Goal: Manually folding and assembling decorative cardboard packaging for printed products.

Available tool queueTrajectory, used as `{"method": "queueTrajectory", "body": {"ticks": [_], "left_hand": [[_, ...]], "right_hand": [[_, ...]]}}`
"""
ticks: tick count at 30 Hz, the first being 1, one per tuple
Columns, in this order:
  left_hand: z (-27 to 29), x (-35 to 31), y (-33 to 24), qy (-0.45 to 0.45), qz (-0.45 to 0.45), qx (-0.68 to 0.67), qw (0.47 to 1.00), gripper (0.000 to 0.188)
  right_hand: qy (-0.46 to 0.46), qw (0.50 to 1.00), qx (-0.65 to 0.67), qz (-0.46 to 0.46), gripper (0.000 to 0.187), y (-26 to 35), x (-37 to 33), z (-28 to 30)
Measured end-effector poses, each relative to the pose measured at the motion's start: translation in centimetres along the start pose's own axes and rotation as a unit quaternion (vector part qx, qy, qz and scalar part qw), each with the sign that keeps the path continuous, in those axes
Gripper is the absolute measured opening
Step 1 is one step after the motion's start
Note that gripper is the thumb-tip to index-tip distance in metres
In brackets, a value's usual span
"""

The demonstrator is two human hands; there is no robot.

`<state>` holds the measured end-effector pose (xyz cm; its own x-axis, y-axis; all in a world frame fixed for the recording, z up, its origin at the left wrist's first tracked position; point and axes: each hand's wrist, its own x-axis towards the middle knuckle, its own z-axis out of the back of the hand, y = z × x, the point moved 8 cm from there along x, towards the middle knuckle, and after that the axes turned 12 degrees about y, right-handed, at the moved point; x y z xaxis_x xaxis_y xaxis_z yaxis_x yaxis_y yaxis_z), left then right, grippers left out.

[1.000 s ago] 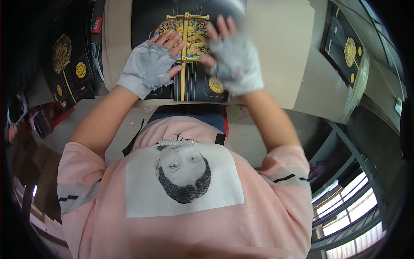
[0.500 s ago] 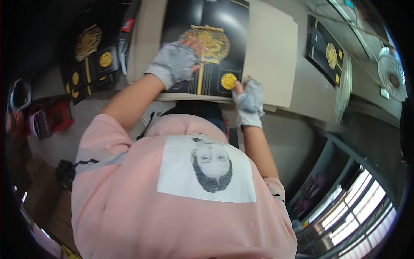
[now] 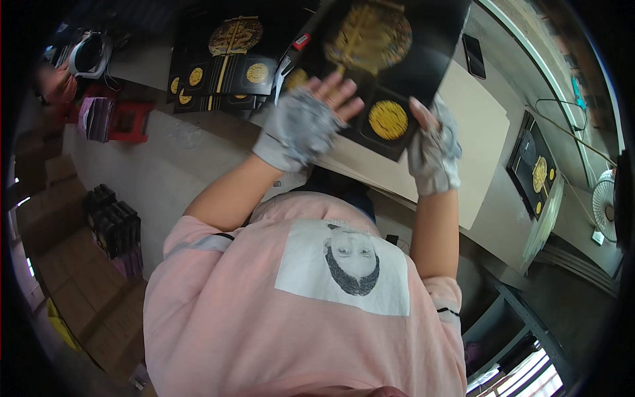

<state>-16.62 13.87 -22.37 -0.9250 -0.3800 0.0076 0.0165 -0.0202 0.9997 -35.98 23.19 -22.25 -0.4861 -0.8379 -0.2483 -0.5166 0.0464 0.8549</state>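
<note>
A glossy black printed board (image 3: 380, 83) with gold emblems is tilted and lifted at its near right corner. My right hand (image 3: 434, 149), in a grey fingerless glove, grips its right edge, thumb on top and the other fingers mostly hidden behind. My left hand (image 3: 305, 126), gloved the same way, is open with fingers spread at the board's near left edge. It is slightly blurred, and whether it touches the board I cannot tell. Beneath lies a stack of plain beige boards (image 3: 475, 135).
More black printed boards (image 3: 241, 49) lie to the left, beside a small red object (image 3: 301, 42). A phone (image 3: 473, 56) rests at the back right. Another black printed board (image 3: 531, 165) and a white fan (image 3: 604, 206) are far right. A red stool (image 3: 129, 122) stands left, near another person's hand (image 3: 59, 86).
The black printed board was lying flat on the beige stack and is now lifted and turned, gripped by my right hand. My left hand has slid from its emblem to the near left edge. The view has shifted.
</note>
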Motion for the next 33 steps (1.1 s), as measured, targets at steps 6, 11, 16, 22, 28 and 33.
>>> {"method": "queueTrajectory", "body": {"ticks": [6,11,16,22,28,33], "left_hand": [[-14.5,-2.3,4.3,0.079,0.089,-0.543,0.831,0.067],[-23.2,-4.0,-2.7,0.199,-0.008,-0.562,0.802,0.074],[-24.9,-4.9,-6.9,0.339,-0.116,-0.556,0.75,0.078],[-15.2,0.6,-4.7,0.162,0.035,-0.72,0.674,0.054],[-6.1,3.7,-11.0,0.117,0.078,-0.709,0.691,0.065],[-7.4,5.0,-9.5,0.246,0.119,-0.772,0.574,0.056]], "right_hand": [[0.146,0.938,-0.311,0.036,0.064,-3.8,4.6,-3.9],[-0.056,0.618,-0.781,0.069,0.064,-5.9,2.9,8.1],[-0.15,0.546,-0.819,-0.086,0.072,-5.1,-0.3,15.3],[-0.155,0.549,-0.817,-0.089,0.072,-5.1,-0.3,15.1],[-0.152,0.552,-0.815,-0.09,0.071,-4.8,-0.3,14.5],[-0.154,0.565,-0.804,-0.1,0.072,-4.8,-0.9,15.1]]}}
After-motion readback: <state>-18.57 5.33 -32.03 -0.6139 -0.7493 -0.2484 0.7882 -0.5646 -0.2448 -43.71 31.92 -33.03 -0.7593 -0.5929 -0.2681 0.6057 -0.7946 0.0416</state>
